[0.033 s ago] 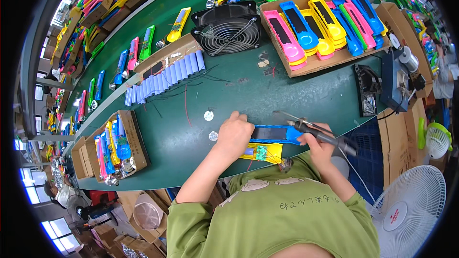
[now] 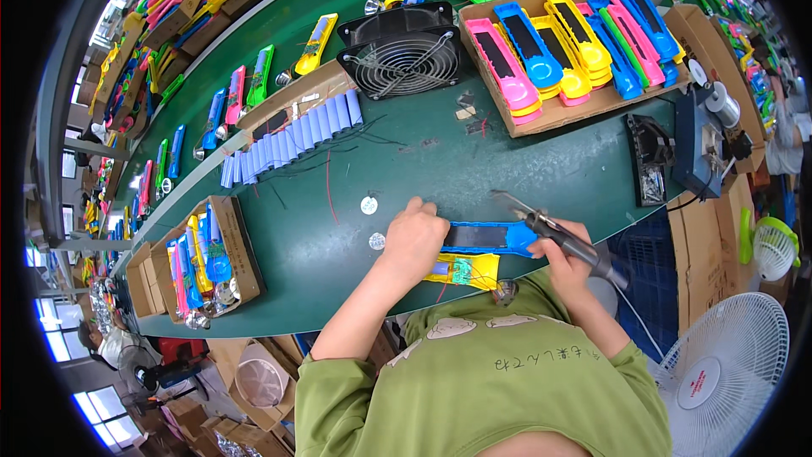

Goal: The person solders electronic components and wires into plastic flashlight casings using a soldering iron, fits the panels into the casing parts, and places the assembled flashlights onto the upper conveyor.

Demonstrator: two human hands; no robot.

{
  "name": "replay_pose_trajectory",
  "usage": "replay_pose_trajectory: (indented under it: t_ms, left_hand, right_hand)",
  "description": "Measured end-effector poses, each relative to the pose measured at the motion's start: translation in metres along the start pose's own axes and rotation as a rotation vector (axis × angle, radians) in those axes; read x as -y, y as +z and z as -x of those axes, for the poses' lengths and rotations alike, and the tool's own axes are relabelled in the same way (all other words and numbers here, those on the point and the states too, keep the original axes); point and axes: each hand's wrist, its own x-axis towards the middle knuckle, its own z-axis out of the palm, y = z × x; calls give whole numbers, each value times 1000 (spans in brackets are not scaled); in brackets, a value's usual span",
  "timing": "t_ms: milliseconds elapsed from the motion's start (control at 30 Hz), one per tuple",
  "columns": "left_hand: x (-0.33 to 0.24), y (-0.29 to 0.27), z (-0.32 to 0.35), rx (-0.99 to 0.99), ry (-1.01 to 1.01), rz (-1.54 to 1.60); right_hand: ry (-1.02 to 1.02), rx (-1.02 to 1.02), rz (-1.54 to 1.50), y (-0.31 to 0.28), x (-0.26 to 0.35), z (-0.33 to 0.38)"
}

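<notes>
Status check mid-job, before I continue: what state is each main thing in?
Long blue plastic casing: black strip facing up
Left hand: closed over that casing's left end
Dark pen-shaped soldering iron: gripped in right hand
Yellow plastic casing: open, green board exposed
Black square metal fan: standing, spinning unclear
Right-hand brown cardboard box: open, holding colourful casings

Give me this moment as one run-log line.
left hand: curled over end of blue casing | right hand: gripping soldering iron | nearby: yellow casing with green circuit board
</notes>
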Motion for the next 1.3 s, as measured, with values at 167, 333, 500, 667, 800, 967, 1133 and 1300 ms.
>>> replay_pose_trajectory:
  t_ms: [167,333,500,667,800,967,1133,1300]
  left_hand:
    - [-3,-2,0,0,-23,-50]
    - [-3,-2,0,16,-28,-79]
    - [-13,-24,0,30,18,-125]
    - [-41,-29,10,-21,378,156]
    - [-40,-7,13,-42,374,137]
    - [-44,19,19,-360,34,489]
    - [-46,26,12,-387,-99,157]
    - [-38,19,7,-292,-195,259]
  right_hand:
    - [-186,186,524,-14,10,-9]
    - [-268,248,699,-19,0,-8]
    - [-244,256,689,-23,-3,-6]
    - [-222,287,674,-25,-2,-8]
    - [-223,287,640,-24,-6,-10]
    - [-396,356,559,-10,-16,-23]
    - [-437,420,549,-1,-11,-33]
    - [-500,416,596,-23,15,-39]
